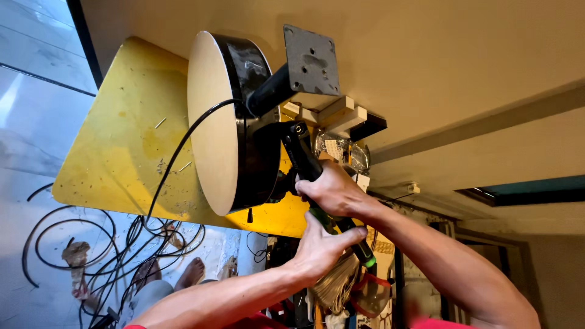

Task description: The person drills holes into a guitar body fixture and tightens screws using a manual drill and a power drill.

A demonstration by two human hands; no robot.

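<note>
A round black drum with a pale tan flat face (210,122) rests on a yellow tabletop (122,140). From its back a black post leads to a grey square metal plate (312,61) with holes. Both my hands grip a long black tool with a green-and-black handle (304,155), whose far end sits against the drum's back next to the post. My right hand (332,190) wraps the tool's middle. My left hand (320,247) holds the handle lower down, thumb along it.
A black cable (177,155) runs from the drum across the yellow top down to a tangle of cables on the pale floor (91,244). Small wooden blocks (332,113) lie behind the plate. Bare feet (183,274) show below. Screws and debris litter the tabletop.
</note>
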